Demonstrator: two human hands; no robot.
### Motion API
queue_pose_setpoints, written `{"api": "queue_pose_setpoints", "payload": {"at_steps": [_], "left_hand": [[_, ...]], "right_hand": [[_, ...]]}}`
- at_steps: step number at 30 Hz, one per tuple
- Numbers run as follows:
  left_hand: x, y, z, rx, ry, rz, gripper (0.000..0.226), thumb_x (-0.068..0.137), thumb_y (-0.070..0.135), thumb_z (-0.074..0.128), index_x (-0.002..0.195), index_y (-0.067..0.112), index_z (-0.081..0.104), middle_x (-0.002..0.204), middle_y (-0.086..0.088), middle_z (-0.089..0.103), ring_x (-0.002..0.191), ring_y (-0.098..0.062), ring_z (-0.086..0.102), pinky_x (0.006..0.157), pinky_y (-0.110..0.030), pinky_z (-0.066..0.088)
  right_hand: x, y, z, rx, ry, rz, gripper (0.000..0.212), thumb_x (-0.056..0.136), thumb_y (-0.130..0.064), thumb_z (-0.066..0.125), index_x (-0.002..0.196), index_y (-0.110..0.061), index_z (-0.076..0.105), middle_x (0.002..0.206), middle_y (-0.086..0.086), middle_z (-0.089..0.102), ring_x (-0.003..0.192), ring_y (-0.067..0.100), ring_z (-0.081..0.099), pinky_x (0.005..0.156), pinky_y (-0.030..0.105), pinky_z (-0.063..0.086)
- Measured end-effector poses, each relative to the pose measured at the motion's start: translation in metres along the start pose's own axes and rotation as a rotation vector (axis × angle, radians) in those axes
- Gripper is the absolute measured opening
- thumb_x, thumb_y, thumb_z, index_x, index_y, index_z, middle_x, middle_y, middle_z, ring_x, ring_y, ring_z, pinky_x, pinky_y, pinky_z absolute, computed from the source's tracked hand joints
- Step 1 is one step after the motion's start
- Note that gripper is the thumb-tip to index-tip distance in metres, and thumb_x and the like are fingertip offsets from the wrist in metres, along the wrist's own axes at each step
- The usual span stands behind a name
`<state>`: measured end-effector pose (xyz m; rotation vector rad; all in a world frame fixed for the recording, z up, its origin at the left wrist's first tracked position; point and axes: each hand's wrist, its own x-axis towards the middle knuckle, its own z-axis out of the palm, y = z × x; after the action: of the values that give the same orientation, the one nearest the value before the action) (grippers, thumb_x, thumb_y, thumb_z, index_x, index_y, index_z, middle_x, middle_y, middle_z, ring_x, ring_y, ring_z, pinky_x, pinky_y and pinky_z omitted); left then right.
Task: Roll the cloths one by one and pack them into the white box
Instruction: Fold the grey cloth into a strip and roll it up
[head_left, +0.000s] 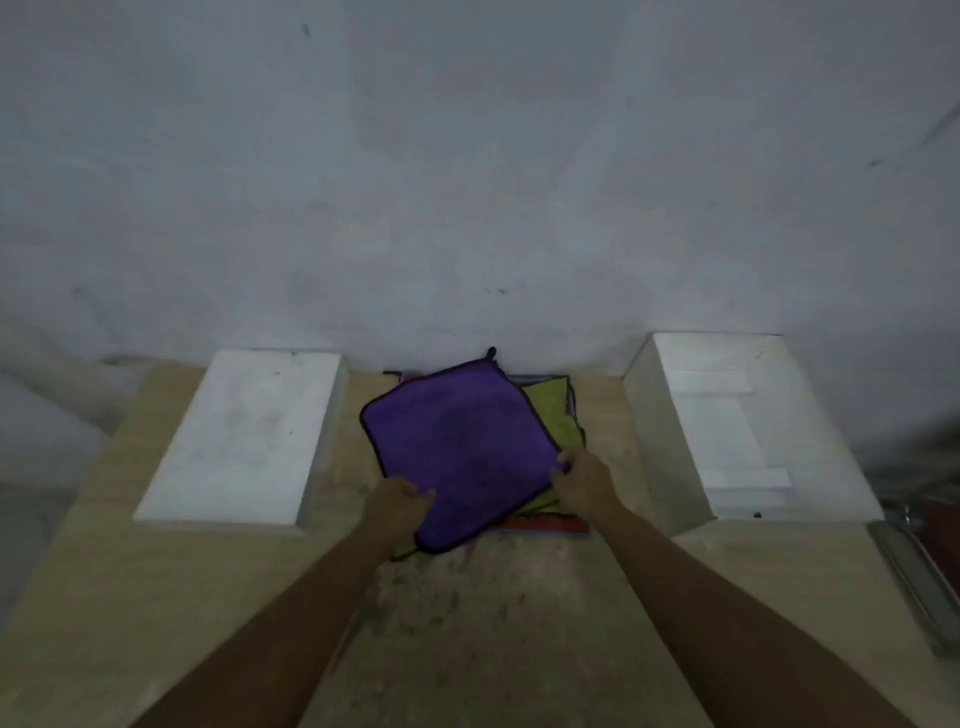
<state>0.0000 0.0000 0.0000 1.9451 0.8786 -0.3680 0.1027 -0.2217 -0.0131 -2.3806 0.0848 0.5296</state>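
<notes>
Two bare forearms reach forward from the bottom edge over a pale wooden desk (156, 597), whose near middle is mottled with dark specks. The left hand (397, 506) rests on the near left edge of a purple cloth (460, 441), its fingers (422, 496) curled over the cloth's dark border and grasping it. The right hand (584, 480) meets the same cloth at its near right corner, fingers pinched closed on the edge. The purple cloth lies flat and turned at an angle, a corner pointing toward the person, and it tops a small stack in the middle of the desk: a yellow-green cloth (558, 415) shows beneath it on the right side, and a red-orange cloth (550, 526) peeks out along the near edge under both. A short dark hanging loop sticks up from the purple cloth's far corner. To the left of the stack, well apart from it, sits a flat white slab (244, 436), apparently a lid, lying on the desk. To the right stands the white box (649, 415), open on top, with pale stepped shapes inside that are too blurred to make out. Behind everything rises a plain grey wall (467, 156), touching the far edge of the desk.
</notes>
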Motion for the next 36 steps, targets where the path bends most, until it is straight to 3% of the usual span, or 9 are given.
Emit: {"api": "queue_pose_setpoints", "payload": {"at_steps": [4,8,12,18,22,25,27,30,36], "left_hand": [[0.022,-0.026,0.018,0.023,-0.139,-0.13,0.042,0.081,0.038,0.064,0.074,-0.004,0.06,0.102,-0.033,0.063,0.104,-0.039,0.062,0.093,-0.039,0.048],[0.032,-0.032,0.027,-0.007,-0.085,-0.146,0.027,0.079,0.034,0.067,0.071,0.011,0.055,0.098,-0.017,0.063,0.105,-0.035,0.06,0.096,-0.04,0.049],[0.041,-0.035,0.032,-0.071,-0.01,-0.199,0.036,0.077,0.019,0.075,0.107,0.007,0.06,0.123,-0.015,0.058,0.113,-0.031,0.056,0.099,-0.037,0.047],[0.04,-0.032,0.03,-0.003,0.161,-0.047,0.015,0.08,0.009,0.068,0.094,0.009,0.062,0.107,-0.015,0.067,0.101,-0.031,0.061,0.086,-0.029,0.045],[0.039,-0.035,0.018,0.153,0.19,0.164,0.006,0.086,0.008,0.06,0.089,0.008,0.066,0.094,-0.019,0.069,0.09,-0.035,0.064,0.081,-0.035,0.048],[0.034,-0.037,0.006,0.245,0.232,0.253,0.015,0.089,0.019,0.057,0.092,0.012,0.07,0.093,-0.015,0.07,0.085,-0.033,0.065,0.077,-0.039,0.054],[0.027,-0.037,0.0,0.189,0.249,0.32,0.021,0.092,0.023,0.058,0.093,0.008,0.073,0.089,-0.014,0.072,0.082,-0.031,0.066,0.072,-0.035,0.053],[0.01,-0.037,-0.009,0.077,0.244,0.352,0.026,0.089,0.032,0.063,0.097,0.009,0.072,0.092,-0.01,0.072,0.087,-0.026,0.067,0.077,-0.033,0.051],[-0.033,-0.074,-0.023,0.104,-0.01,0.417,0.081,0.058,0.031,0.09,0.127,0.013,0.051,0.113,0.001,0.053,0.096,-0.02,0.057,0.077,-0.024,0.049]], "right_hand": [[0.019,0.0,0.007,-0.02,0.0,0.037,0.03,0.09,-0.011,0.058,0.116,0.003,0.055,0.108,0.019,0.061,0.106,0.032,0.059,0.062,0.014,0.028],[0.032,0.003,0.014,-0.049,0.02,0.036,0.033,0.088,-0.006,0.06,0.118,0.005,0.056,0.11,0.023,0.065,0.102,0.033,0.061,0.064,0.014,0.031],[0.038,0.006,0.02,-0.002,0.007,0.049,0.031,0.083,-0.001,0.06,0.113,0.0,0.057,0.11,0.017,0.064,0.1,0.03,0.061,0.064,0.013,0.031],[0.033,0.0,0.017,0.135,0.082,-0.028,0.031,0.084,-0.002,0.057,0.113,-0.009,0.06,0.097,0.0,0.057,0.078,0.016,0.051,0.054,0.009,0.033],[0.032,0.002,0.012,0.273,0.003,0.016,0.023,0.091,-0.007,0.05,0.095,-0.022,0.067,0.077,0.007,0.061,0.051,0.016,0.045,0.039,0.015,0.033],[0.025,0.002,0.004,0.324,-0.06,-0.016,0.018,0.093,-0.012,0.054,0.087,-0.021,0.069,0.087,0.011,0.067,0.067,0.018,0.054,0.054,0.024,0.04],[0.013,0.001,-0.004,0.317,-0.108,-0.078,0.007,0.088,-0.019,0.066,0.094,-0.018,0.069,0.095,0.001,0.066,0.08,0.012,0.059,0.065,0.019,0.046],[-0.006,0.01,-0.014,0.304,-0.209,-0.115,0.034,0.073,-0.014,0.081,0.103,-0.014,0.065,0.093,-0.003,0.065,0.085,0.01,0.062,0.075,0.02,0.052],[-0.054,0.051,-0.019,0.009,-0.201,-0.275,0.029,0.076,0.005,0.069,0.101,-0.009,0.066,0.078,0.005,0.06,0.057,-0.004,0.055,0.057,0.005,0.041]]}}
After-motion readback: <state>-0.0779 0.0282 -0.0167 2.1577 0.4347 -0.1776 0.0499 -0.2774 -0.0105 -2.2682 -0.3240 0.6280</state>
